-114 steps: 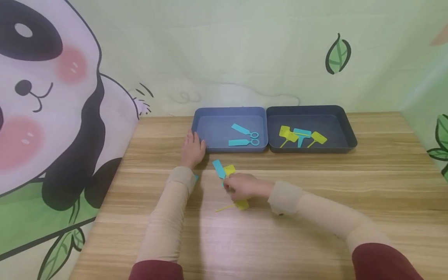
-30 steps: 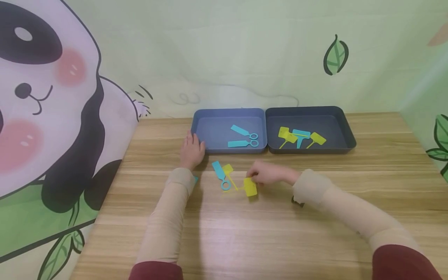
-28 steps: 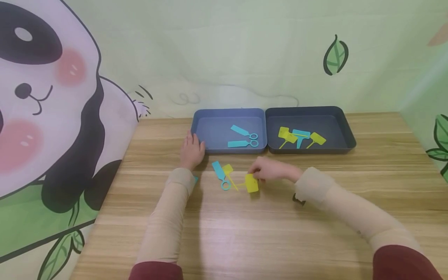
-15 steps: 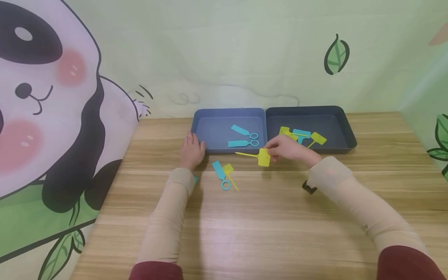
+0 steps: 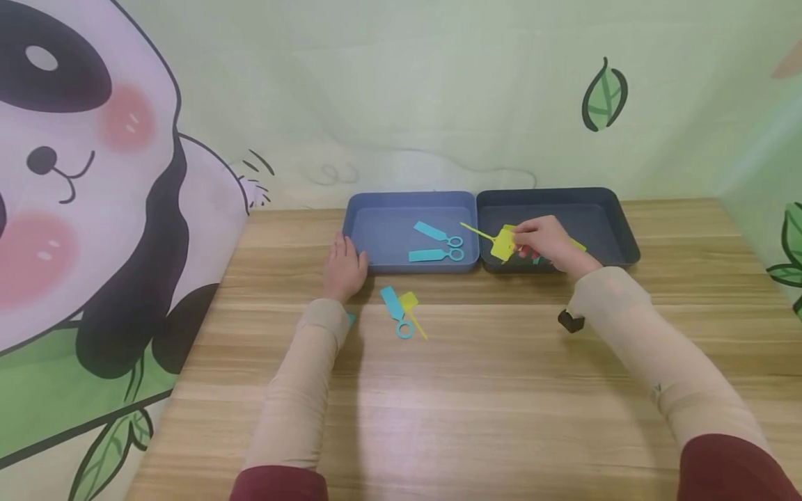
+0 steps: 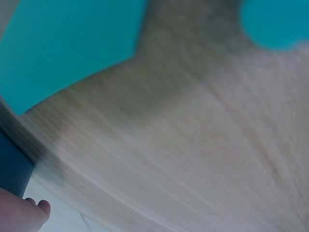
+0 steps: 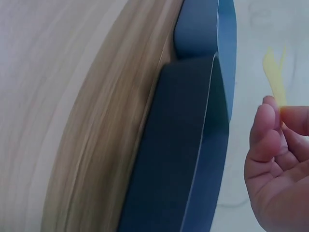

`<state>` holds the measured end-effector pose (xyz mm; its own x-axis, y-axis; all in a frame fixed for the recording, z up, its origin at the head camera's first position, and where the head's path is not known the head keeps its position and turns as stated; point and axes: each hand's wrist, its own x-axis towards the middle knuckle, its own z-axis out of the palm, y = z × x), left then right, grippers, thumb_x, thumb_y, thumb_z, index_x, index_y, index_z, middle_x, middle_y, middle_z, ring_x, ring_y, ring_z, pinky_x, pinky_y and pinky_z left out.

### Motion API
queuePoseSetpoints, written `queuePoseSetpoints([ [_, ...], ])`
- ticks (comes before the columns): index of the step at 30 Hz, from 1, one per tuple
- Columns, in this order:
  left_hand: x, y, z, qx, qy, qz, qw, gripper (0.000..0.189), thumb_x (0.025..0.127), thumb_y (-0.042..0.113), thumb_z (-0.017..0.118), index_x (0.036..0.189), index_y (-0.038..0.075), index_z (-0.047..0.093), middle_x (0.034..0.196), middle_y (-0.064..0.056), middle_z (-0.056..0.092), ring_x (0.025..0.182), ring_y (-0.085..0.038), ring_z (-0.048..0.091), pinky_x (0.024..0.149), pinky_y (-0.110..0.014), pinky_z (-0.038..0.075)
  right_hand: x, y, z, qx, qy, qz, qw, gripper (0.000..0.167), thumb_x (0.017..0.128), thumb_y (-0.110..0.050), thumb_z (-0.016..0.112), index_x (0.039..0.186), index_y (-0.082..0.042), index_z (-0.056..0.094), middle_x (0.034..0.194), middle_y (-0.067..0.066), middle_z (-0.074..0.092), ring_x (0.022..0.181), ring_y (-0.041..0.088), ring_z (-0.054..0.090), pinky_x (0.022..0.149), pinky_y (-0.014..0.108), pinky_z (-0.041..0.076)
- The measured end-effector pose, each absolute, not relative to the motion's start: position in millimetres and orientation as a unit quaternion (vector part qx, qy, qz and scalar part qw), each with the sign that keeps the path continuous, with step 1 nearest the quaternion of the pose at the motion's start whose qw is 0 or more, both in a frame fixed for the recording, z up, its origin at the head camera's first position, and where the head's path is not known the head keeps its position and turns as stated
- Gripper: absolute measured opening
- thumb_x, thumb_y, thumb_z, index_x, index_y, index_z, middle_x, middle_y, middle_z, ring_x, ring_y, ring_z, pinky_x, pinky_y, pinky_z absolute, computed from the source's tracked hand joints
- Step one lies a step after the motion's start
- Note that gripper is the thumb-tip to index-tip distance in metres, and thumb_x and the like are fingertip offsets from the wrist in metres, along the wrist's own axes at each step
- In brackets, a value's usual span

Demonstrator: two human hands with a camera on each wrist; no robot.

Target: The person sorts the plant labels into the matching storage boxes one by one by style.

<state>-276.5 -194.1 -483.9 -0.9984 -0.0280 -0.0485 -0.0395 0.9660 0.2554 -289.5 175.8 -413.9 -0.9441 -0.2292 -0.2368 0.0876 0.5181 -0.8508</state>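
I see right hand (image 5: 544, 240) pinching flat yellow plastic stake tag (image 5: 501, 244) | stem points left-back | over dark navy tray (image 5: 617, 216) | left hand (image 5: 344, 268) flat, relaxed, farther off

The left hand (image 5: 344, 267) lies palm down with its fingers relaxed and together, its forearm in a beige sleeve running straight back toward the body. The right hand (image 5: 546, 242) is reached farther forward and well apart to the right of the left hand, its arm bent at the elbow and angled inward; its thumb and fingers (image 7: 264, 135) are curled together in a pinch. A dark band shows under the right wrist.
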Motion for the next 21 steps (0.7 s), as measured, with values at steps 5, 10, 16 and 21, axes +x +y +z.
queuePoseSetpoints([
  [5,-276.2,-193.6,-483.6,-0.019,0.991,0.128,0.024,0.062,0.094,0.036,0.019,0.138,-0.007,0.013,0.148,-0.020,0.002,0.136,-0.033,0.009,0.111,-0.041,0.013,-298.9,187.0,-418.1,0.010,0.841,-0.522,0.142,0.034,0.087,-0.013,0.050,0.113,0.008,0.054,0.062,-0.010,0.061,0.054,0.006,0.057,0.050,0.023,0.046],
  [10,-275.9,-193.6,-483.1,-0.018,0.991,0.133,0.023,0.062,0.094,0.035,0.021,0.138,-0.007,0.013,0.148,-0.020,0.002,0.136,-0.033,0.009,0.111,-0.042,0.013,-304.3,197.3,-420.2,0.048,0.832,-0.541,0.119,0.034,0.088,-0.012,0.048,0.115,0.009,0.052,0.061,-0.011,0.059,0.053,0.004,0.056,0.051,0.022,0.044],
  [16,-275.7,-193.1,-482.4,-0.018,0.990,0.140,0.018,0.061,0.094,0.033,0.024,0.138,-0.008,0.015,0.147,-0.021,0.004,0.135,-0.034,0.010,0.110,-0.043,0.014,-310.3,208.8,-424.9,0.114,0.808,-0.571,0.096,0.035,0.088,-0.012,0.049,0.118,0.006,0.049,0.060,-0.013,0.058,0.056,0.001,0.057,0.053,0.019,0.045],
  [21,-276.3,-193.6,-482.9,-0.018,0.991,0.134,0.017,0.061,0.094,0.034,0.023,0.138,-0.008,0.015,0.147,-0.021,0.004,0.135,-0.034,0.011,0.110,-0.043,0.014,-315.7,217.9,-429.0,0.175,0.776,-0.599,0.089,0.029,0.087,-0.012,0.050,0.112,0.002,0.051,0.057,-0.012,0.058,0.055,0.003,0.056,0.054,0.019,0.047],
])
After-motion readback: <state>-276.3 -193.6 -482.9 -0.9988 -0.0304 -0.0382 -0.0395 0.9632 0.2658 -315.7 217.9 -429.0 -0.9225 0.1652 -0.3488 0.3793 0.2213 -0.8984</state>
